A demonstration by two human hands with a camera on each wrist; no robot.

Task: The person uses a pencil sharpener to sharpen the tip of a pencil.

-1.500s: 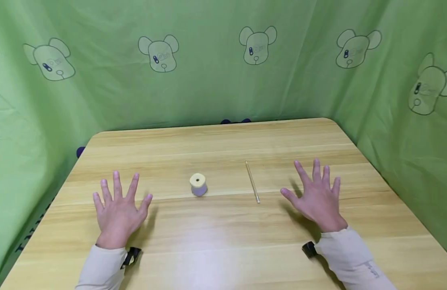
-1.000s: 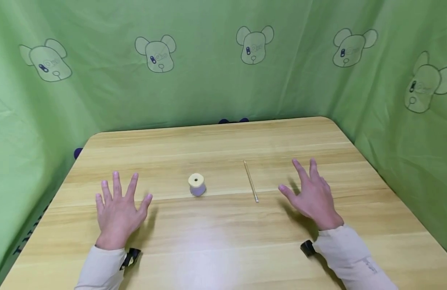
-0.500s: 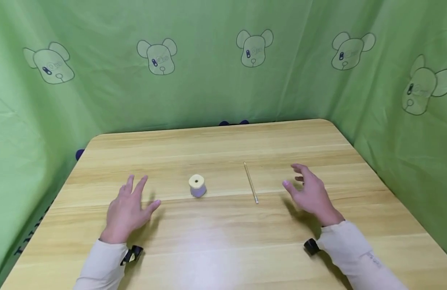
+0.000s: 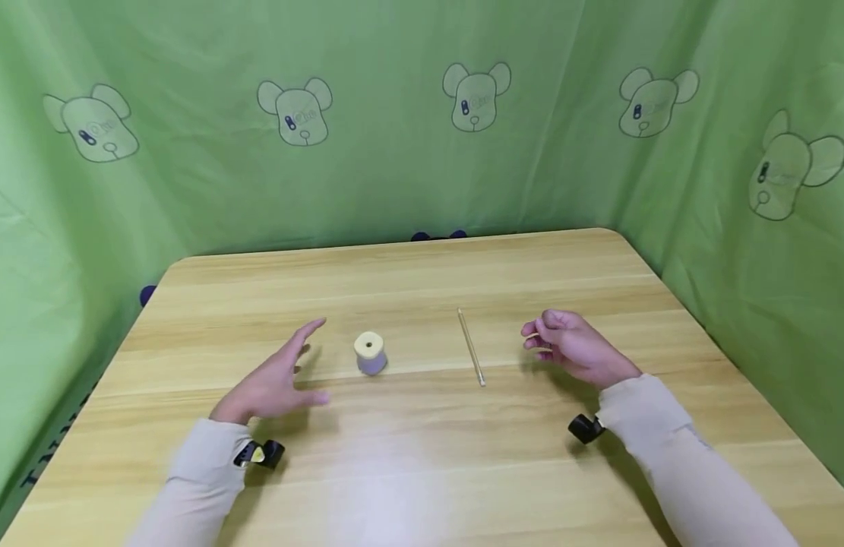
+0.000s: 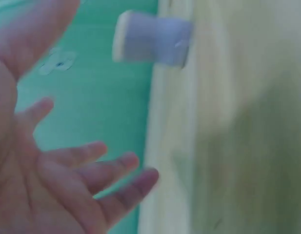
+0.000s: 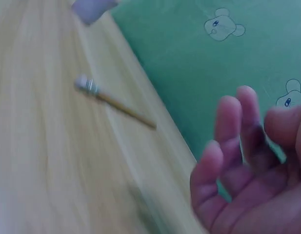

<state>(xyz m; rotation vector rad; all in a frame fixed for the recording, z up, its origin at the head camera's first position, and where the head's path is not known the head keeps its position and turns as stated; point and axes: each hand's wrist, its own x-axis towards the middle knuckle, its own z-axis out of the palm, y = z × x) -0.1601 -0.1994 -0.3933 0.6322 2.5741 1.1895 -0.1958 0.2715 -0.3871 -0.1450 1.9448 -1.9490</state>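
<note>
backdrop: green cloth point(image 4: 394, 175) printed with bear heads, hung on three sides | furniture: light wooden table point(image 4: 422, 273), rounded far corners | light: soft glare on near tabletop

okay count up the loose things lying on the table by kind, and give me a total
Spools of purple thread: 1, spool, standing upright near the left hand.
Thin wooden sticks: 1, stick, lying flat near the right hand.
Total: 2, both on the wooden table, neither touched.
</note>
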